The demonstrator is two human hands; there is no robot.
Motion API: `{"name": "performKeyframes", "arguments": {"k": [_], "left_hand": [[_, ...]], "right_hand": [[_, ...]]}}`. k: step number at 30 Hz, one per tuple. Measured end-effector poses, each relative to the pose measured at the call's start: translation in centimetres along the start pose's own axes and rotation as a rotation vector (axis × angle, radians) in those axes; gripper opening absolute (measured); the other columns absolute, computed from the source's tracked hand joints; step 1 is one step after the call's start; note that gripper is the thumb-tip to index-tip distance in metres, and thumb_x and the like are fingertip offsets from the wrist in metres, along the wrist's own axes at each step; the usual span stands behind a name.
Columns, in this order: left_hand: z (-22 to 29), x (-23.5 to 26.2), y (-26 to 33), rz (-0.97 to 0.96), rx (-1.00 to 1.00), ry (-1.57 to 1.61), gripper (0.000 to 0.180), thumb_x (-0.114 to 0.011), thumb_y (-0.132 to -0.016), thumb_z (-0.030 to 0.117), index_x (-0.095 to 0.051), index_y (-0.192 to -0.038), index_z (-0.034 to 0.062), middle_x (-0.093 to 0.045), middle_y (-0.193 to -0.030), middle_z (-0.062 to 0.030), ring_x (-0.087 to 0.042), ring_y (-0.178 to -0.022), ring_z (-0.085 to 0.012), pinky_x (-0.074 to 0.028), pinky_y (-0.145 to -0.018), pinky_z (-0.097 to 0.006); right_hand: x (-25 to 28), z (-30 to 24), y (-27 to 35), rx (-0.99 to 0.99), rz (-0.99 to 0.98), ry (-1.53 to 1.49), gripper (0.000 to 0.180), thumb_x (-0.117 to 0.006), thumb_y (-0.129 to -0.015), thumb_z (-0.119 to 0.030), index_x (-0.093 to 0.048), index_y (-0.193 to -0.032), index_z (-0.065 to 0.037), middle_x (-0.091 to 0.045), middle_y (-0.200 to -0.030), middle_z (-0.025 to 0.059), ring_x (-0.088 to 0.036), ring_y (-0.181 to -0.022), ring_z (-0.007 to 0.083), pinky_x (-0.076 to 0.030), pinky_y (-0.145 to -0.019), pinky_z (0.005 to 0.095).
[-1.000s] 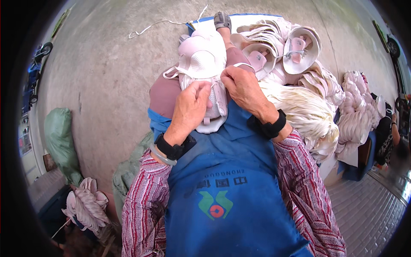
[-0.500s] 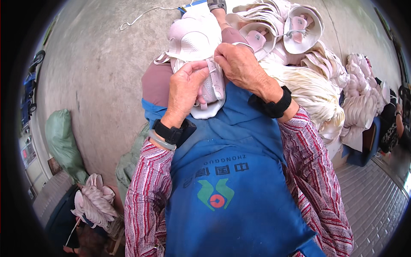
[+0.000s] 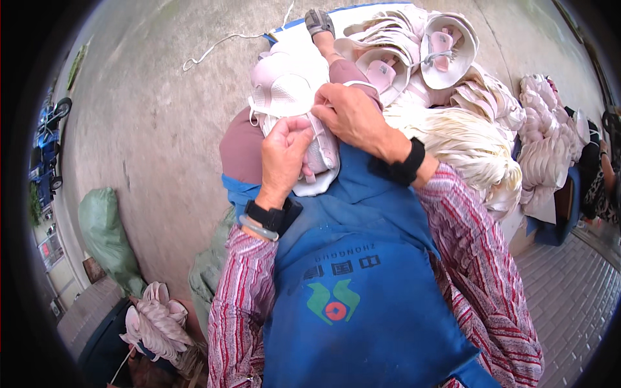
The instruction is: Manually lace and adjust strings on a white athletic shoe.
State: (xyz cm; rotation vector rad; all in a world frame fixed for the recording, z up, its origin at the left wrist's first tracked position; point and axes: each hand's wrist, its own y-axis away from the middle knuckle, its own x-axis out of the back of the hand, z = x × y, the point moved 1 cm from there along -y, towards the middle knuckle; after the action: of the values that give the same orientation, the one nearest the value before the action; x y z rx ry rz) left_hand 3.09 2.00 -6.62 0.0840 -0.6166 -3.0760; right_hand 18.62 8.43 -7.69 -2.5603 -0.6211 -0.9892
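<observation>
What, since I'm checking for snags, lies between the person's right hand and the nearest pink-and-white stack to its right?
The purple trouser leg, with a narrow white strap across it: the head view shows both between right hand and stack.

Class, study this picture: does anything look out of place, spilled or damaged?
A white cord trails loosely over the concrete floor, looking stray, away from the pale shoe upper beside the left hand. No spill or damage shows.

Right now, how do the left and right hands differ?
The left hand points mostly up the picture; the right hand slants leftward. The left hand wears a pale bracelet; the right hand shows none. Both wear black wristbands and striped sleeves.
</observation>
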Motion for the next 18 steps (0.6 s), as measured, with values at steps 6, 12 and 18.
{"name": "performKeyframes", "arguments": {"k": [6, 12, 18], "left_hand": [[0.4, 1.1, 1.2, 0.135, -0.122, -0.149, 0.01, -0.057, -0.091, 0.012, -0.055, -0.095, 0.0028, -0.051, -0.06, 0.0025, -0.045, -0.049, -0.0032, -0.036, -0.039, -0.019], [1.7, 2.1, 0.4, 0.312, -0.242, -0.115, 0.008, -0.056, -0.09, 0.01, -0.058, -0.094, 0.0035, -0.051, -0.064, 0.0031, -0.043, -0.052, -0.0059, -0.039, -0.049, -0.026], [0.8, 0.0, -0.9, 0.21, -0.336, -0.556, 0.012, -0.066, -0.078, 0.007, -0.057, -0.084, 0.0005, -0.056, -0.065, -0.01, -0.053, -0.055, -0.0202, -0.045, -0.054, -0.035]], "right_hand": [[1.7, -3.9, 3.0, -0.05, 0.147, 0.182, 0.034, -0.066, -0.081, -0.018, -0.053, -0.107, -0.001, -0.053, -0.097, 0.0187, -0.056, -0.088, 0.0353, -0.045, -0.075, 0.0422], [0.0, -5.1, 3.1, -0.128, 0.07, 0.388, 0.039, -0.066, -0.073, -0.017, -0.052, -0.105, 0.001, -0.051, -0.094, 0.0152, -0.054, -0.089, 0.0305, -0.042, -0.076, 0.04], [-2.1, -4.7, 2.4, -0.168, 0.125, 0.5, 0.023, -0.061, -0.073, -0.012, -0.054, -0.09, 0.0, -0.052, -0.09, 0.0163, -0.056, -0.082, 0.0284, -0.044, -0.07, 0.0383]]}}
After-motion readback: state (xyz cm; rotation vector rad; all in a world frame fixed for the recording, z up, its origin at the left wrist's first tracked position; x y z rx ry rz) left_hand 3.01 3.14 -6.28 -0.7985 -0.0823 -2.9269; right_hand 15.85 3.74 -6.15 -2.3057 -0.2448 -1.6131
